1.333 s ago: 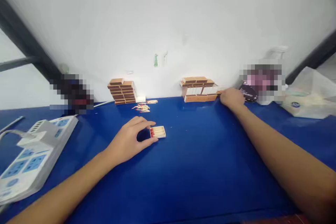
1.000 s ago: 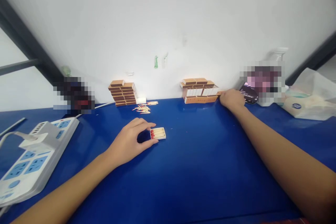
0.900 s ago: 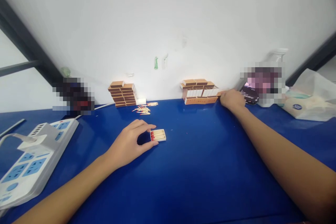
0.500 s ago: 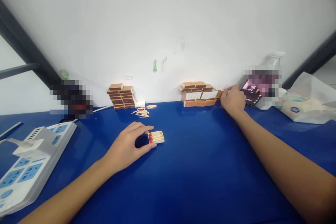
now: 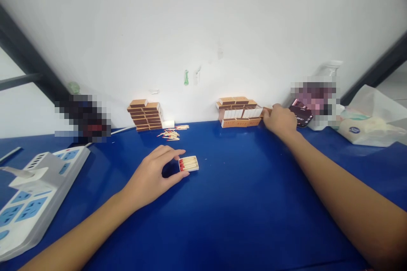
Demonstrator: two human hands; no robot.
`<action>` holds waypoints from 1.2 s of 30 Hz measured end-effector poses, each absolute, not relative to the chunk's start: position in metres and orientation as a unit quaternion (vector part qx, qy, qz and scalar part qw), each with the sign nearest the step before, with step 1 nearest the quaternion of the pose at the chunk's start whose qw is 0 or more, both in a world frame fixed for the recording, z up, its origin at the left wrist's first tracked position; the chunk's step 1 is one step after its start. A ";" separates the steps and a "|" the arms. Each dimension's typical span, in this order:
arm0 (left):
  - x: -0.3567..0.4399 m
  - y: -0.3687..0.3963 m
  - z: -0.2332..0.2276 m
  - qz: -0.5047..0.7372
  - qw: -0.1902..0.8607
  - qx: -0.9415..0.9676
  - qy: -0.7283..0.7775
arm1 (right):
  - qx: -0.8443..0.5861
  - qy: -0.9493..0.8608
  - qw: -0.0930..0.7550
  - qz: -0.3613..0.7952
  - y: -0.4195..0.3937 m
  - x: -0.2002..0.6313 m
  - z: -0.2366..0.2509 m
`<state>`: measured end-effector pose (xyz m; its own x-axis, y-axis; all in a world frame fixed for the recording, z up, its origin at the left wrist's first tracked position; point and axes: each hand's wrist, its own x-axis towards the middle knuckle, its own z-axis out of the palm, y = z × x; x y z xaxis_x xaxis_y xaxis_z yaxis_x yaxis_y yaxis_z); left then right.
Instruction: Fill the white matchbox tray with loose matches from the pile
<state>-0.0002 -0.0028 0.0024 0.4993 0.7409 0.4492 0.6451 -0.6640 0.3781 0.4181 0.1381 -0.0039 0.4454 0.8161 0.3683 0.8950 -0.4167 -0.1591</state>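
Observation:
My left hand (image 5: 155, 173) has its thumb and a finger on the two sides of a white matchbox tray (image 5: 193, 169), which lies on the blue table full of red-tipped matches (image 5: 188, 162). At the back right, the fingers of my right hand (image 5: 281, 120) are closed on a small brown matchbox sleeve (image 5: 266, 111), mostly hidden by the hand. It sits at the right end of a stack of matchboxes (image 5: 241, 122), where several white sleeves or boxes stand on edge between brown ones.
Another matchbox stack (image 5: 146, 115) stands against the wall at the back left. Loose matches (image 5: 171, 135) lie before a small white box (image 5: 168, 124). At left is a power strip (image 5: 34, 207); at right, a phone (image 5: 301, 114) and a tissue pack (image 5: 365, 129).
My right hand has shifted slightly left, closer to the matchbox stack. My left hand keeps its hold on the tray. The whole view has moved a little.

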 end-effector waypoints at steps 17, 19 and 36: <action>-0.001 -0.003 0.002 0.323 0.054 0.853 0.406 | -0.738 -0.527 0.372 -0.199 0.098 0.370 0.047; -0.001 -0.003 0.003 0.337 0.043 0.847 0.409 | -0.693 -0.556 0.440 -0.127 0.085 0.343 0.050; -0.002 0.002 0.005 0.360 0.047 0.825 0.434 | -0.489 -0.557 0.402 0.537 0.026 0.235 0.014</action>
<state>-0.0018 0.0018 0.0051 0.3642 0.7497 0.5526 0.6822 -0.6187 0.3897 0.2352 0.0261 0.0140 -0.1971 0.9773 -0.0780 0.1120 -0.0565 -0.9921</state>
